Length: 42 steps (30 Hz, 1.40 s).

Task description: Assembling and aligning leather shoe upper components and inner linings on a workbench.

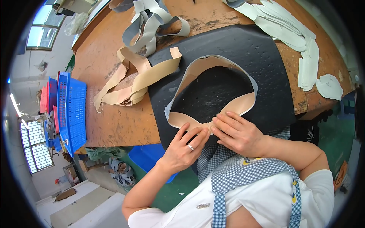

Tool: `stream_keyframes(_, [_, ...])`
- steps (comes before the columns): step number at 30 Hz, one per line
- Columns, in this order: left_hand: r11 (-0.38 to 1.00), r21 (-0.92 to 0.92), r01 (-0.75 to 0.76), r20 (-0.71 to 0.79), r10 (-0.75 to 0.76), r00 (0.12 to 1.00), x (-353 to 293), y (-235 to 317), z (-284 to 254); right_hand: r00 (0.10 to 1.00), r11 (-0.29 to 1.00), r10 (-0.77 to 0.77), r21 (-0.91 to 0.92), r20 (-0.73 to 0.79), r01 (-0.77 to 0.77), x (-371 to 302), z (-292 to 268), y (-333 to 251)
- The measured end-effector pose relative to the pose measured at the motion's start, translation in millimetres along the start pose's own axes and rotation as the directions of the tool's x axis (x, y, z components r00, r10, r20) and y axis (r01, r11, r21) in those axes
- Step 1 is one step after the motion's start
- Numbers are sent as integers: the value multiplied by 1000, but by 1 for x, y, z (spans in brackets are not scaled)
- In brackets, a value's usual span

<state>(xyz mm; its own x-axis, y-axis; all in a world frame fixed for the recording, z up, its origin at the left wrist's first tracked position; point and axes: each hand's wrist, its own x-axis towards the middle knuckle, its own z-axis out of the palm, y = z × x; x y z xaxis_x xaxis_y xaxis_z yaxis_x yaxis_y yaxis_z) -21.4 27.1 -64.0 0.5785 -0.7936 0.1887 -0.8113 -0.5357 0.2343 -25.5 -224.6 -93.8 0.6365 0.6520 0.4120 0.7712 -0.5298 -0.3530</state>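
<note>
A closed loop of beige strip with a pale grey outer side [249, 103] stands on the black mat [266, 57]. Its two widened ends meet at the near side, in front of me. My left hand [185, 147], with a ring on one finger, pinches the loop just left of that join. From the other side my right hand [239, 136] presses its fingers onto the strip right at the join. The thumbs are partly hidden, and so is the exact grip under the fingertips.
Beige strips [131, 91] lie in a pile left of the mat, with curled grey strips [150, 28] behind them. White flat cut pieces [283, 28] spread over the far right of the brown worktable [99, 68]. A blue basket [72, 114] stands at the left edge.
</note>
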Motion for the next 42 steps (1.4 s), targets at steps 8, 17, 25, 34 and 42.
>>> stream_keyframes(8, [981,-151,118,-169,-144,975,12,0,-1,998,999,-42,-14,-52,41,13,-10,13])
stream_keyframes(17, [993,-89,79,-282,-101,954,29,4,16,976,995,-103,-16,-190,101,23,-14,17])
stream_keyframes(25, [955,-290,57,-383,-171,908,53,2,-4,941,998,43,57,-337,-26,28,-53,35])
stream_keyframes(34, [935,-354,10,-198,-85,977,64,-2,-31,978,940,88,-310,-191,-145,88,-79,104])
stream_keyframes(42, [955,-217,201,-113,-229,967,38,8,-50,965,952,118,-249,-233,-177,95,-79,59])
